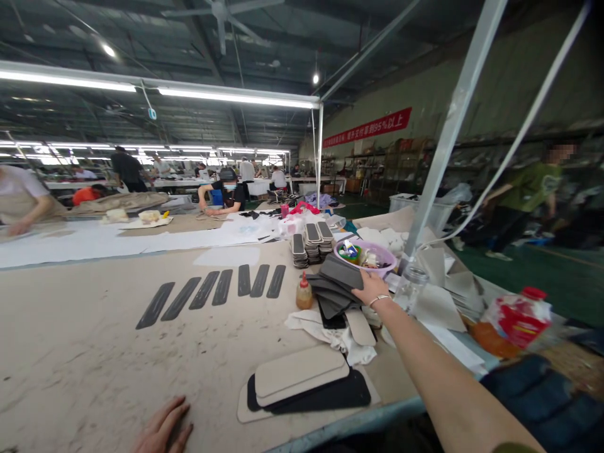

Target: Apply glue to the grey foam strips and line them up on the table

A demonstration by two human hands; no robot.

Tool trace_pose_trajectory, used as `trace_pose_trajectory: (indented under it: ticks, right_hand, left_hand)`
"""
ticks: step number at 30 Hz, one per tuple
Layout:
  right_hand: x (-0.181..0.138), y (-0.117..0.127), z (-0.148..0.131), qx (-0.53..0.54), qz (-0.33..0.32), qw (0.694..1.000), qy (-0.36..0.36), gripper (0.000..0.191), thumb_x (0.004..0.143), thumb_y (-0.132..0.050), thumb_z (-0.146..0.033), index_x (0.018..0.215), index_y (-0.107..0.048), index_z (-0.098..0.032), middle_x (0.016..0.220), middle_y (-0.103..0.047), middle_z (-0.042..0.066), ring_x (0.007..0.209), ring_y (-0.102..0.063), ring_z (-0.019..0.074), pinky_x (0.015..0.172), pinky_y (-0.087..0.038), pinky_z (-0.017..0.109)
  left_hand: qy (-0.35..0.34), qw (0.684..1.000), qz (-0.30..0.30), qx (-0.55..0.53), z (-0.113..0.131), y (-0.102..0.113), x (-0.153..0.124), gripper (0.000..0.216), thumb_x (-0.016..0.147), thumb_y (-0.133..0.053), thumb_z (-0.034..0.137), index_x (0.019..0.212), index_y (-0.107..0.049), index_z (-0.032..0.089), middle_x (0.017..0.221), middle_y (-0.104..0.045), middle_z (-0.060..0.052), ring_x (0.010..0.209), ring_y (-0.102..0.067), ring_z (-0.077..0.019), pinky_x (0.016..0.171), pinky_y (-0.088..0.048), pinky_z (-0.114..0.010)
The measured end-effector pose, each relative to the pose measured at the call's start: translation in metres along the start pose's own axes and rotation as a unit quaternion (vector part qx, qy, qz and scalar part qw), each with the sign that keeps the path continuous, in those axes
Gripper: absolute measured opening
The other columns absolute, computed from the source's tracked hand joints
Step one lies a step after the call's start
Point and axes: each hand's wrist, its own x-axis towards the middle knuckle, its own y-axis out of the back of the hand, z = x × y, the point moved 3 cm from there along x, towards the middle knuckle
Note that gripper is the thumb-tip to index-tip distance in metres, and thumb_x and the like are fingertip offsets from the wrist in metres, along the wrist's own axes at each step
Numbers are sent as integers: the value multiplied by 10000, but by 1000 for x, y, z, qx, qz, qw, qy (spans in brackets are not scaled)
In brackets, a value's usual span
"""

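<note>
My right hand [371,288] reaches out to a fanned pile of dark grey rounded pads [337,274] and has its fingers at the pile's right edge, gripping a top pad. My left hand [165,426] rests on the table at the bottom, fingers apart and holding nothing. Several narrow dark grey strips [221,287] lie in a slanted row on the table. Nearer to me sits a stack of larger beige panels [302,372] with a black panel [325,395] among them. A glue bottle with a red tip [304,293] stands left of the pile.
A purple basin [384,257] of small items stands behind the pile, beside neat stacks of small pads [311,244]. A glass jar [413,286] and a metal post [448,138] are at right. White cloth [352,345] lies in front. People work across the table; one person [531,195] walks at right.
</note>
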Motion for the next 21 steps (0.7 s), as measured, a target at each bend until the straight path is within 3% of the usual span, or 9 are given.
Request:
trace_pose_trajectory:
  ticks: [8,12,14,15,18,21]
  right_hand:
    - [-7,17,-2,23,44,999,17,610,742,-622,-452,1225,-491,-104,1078,-537,180,1037,-499,299,844,-397,373]
    - [-32,47,-10,69,160,985,-15,725,819,-494,-539,1327,-369,-37,1140,-481,242,1114,-432,338,886,-374,425]
    - [-57,62,-25,143,238,960,30,745,787,-533,-567,1326,-388,-74,1156,-486,208,1112,-436,328,929,-356,443]
    - [-71,66,-36,186,247,948,75,722,777,-549,-569,1315,-412,-107,1154,-500,175,1101,-451,310,945,-355,437]
    - [-116,57,-82,288,160,925,191,639,788,-572,-522,1311,-425,-186,1120,-527,104,1045,-503,248,929,-399,379]
    - [-143,15,-128,324,48,914,238,612,803,-570,-459,1331,-406,-198,1150,-514,102,1070,-500,234,941,-403,358]
  left_hand:
    - [-18,999,25,15,6,3,-3,413,820,-470,489,1094,-623,221,1264,-557,-57,1184,-505,-222,1036,-389,-350]
    - [-16,1000,21,15,13,7,-7,431,842,-445,470,1121,-604,182,1274,-542,-87,1204,-477,-231,1051,-364,-368]
    - [-15,1000,22,12,17,10,-8,426,853,-433,452,1131,-594,173,1280,-532,-97,1214,-462,-233,1058,-353,-376]
    - [-15,1000,23,10,19,11,-8,419,856,-431,445,1133,-592,174,1281,-529,-97,1216,-458,-234,1059,-351,-379]
    - [-17,999,26,9,21,13,-8,404,856,-436,437,1124,-592,179,1278,-526,-97,1209,-460,-237,1055,-355,-387]
    - [-26,999,26,5,20,13,-8,396,854,-442,432,1117,-594,178,1273,-527,-97,1203,-465,-237,1049,-366,-384]
